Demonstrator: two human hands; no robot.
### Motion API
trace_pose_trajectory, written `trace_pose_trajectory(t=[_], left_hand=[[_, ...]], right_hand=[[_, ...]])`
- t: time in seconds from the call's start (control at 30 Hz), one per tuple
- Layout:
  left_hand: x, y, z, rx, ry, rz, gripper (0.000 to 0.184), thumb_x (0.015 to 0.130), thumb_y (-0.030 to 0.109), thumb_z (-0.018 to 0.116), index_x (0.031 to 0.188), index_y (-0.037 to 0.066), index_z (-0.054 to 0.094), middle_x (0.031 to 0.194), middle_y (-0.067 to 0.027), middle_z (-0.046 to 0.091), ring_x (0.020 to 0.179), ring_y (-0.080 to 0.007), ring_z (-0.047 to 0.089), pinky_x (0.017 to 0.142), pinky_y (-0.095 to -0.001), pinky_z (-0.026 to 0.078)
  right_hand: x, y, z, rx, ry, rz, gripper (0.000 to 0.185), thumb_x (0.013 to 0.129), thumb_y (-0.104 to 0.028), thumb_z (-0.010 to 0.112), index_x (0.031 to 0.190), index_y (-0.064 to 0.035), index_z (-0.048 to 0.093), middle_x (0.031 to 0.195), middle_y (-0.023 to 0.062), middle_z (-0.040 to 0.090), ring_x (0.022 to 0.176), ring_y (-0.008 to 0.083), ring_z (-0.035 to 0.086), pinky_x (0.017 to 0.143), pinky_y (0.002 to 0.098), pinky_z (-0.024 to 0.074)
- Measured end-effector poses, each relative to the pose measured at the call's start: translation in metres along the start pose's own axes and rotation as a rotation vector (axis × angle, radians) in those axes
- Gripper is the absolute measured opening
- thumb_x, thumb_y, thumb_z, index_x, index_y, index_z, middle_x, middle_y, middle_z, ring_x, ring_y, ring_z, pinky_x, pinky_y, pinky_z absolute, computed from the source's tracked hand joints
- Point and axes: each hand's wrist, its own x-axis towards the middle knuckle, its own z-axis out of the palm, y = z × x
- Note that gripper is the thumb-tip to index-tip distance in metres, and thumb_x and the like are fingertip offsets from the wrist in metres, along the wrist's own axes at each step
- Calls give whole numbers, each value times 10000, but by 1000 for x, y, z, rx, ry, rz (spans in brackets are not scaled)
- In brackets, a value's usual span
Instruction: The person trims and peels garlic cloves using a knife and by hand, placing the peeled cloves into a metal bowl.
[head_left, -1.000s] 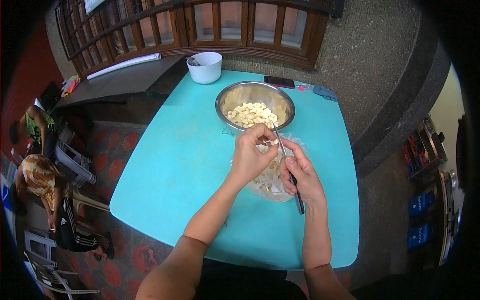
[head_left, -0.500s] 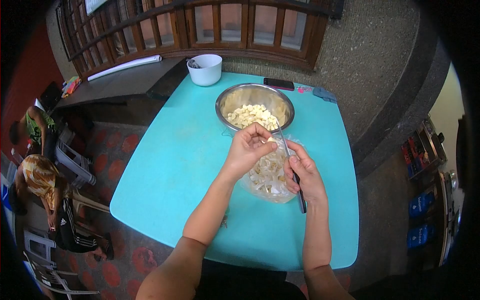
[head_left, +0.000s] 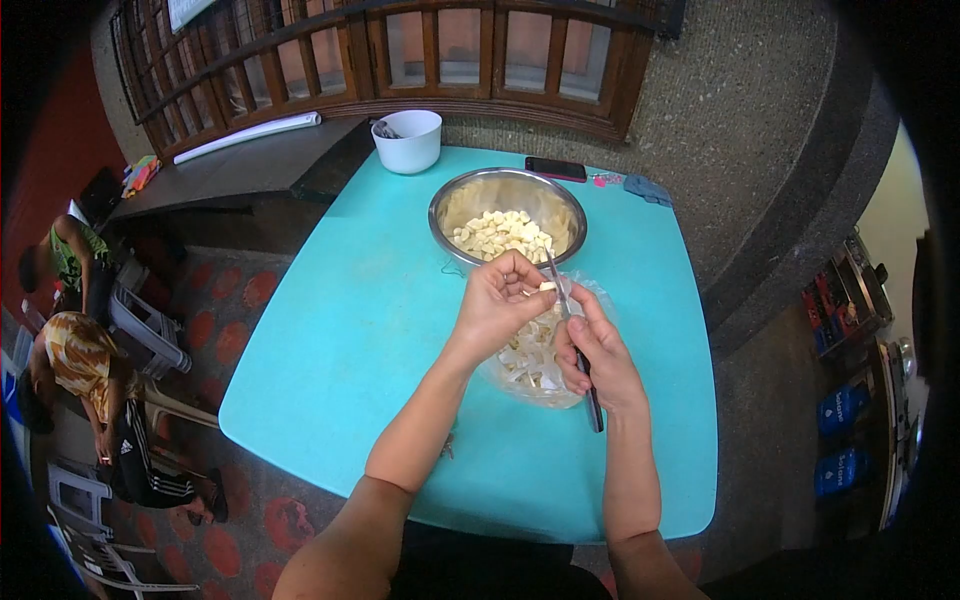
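Observation:
My left hand pinches a small pale garlic clove between thumb and fingers. My right hand is closed around the black handle of a knife, its blade pointing up and away beside the clove. Whether the blade touches the clove I cannot tell. Just beyond the hands stands a steel bowl holding many peeled cloves. Under my hands lies a clear plastic bag full of papery white skins, partly hidden by my fingers.
On the turquoise table stand a white bowl with something dark inside, a phone and a blue-grey cloth along the far edge. Two people sit on the left near plastic chairs. A barred window is behind the table.
The knife and my right hand have shifted slightly left and down, bringing the blade closer to the clove. My left hand keeps its pinch in nearly the same place.

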Motion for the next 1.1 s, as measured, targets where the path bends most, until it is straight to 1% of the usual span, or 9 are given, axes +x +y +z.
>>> trace_pose_trajectory(t=[0.17,0.33,0.53,0.57,0.67,0.77,0.83,1.03,1.1], left_hand=[[0,1,-3,-48,-37,-1,195,745,-34,699,804,35,526,784,-23,604,723,-58,592,656,-197,494],[-1,3,-4,-130,-73,-14,196,749,-42,695,790,46,525,836,-59,641,748,-86,616,678,-220,514],[2,-4,-11,-238,-154,-45,132,791,14,681,865,9,572,844,-60,638,778,-85,610,712,-222,507],[3,-5,-11,-184,-128,-52,142,797,22,678,903,-2,587,855,-63,642,779,-85,608,716,-221,506],[2,-3,-8,-62,-50,-57,212,809,45,671,1003,-25,624,893,-74,653,779,-90,608,718,-229,509],[0,3,1,-38,-12,-25,265,813,62,666,1059,-33,631,925,-86,662,776,-106,613,706,-250,518],[-2,4,2,-45,-34,7,276,822,59,653,1079,-39,623,929,-88,664,785,-109,615,705,-250,520],[2,-2,-6,-43,-34,-121,234,843,79,626,1048,-34,635,868,-81,668,745,-124,633,693,-261,528],[2,-2,-7,-52,-41,-124,221,843,87,628,1031,-28,642,847,-79,666,722,-128,633,684,-261,529]], right_hand=[[1,-1,1,15,19,-21,411,978,-232,417,1356,-106,316,647,0,400,379,43,321,345,190,278],[1,0,-6,130,-61,-29,394,975,-243,423,1338,-105,357,645,3,400,377,43,320,336,191,277],[0,-2,-7,264,-103,-6,395,969,-237,439,1332,-94,380,638,3,405,383,43,326,339,191,279],[0,-2,-6,269,-95,-13,394,968,-233,443,1330,-90,385,635,1,410,386,42,329,342,191,281],[1,-2,-2,-27,67,-93,382,961,-216,461,1313,-75,414,622,-3,430,396,41,346,354,190,286],[1,-3,2,-87,133,-82,375,957,-209,470,1302,-68,433,613,-8,442,402,39,357,363,190,288],[2,-1,-1,-73,120,-89,381,955,-211,473,1306,-69,430,612,-8,439,401,39,355,363,190,289],[2,-2,-5,-28,98,-78,393,953,-211,478,1313,-63,422,613,-10,436,397,37,351,361,191,289],[1,-3,-6,-31,106,-90,395,952,-212,479,1313,-60,420,612,-11,435,395,37,349,360,191,287]])
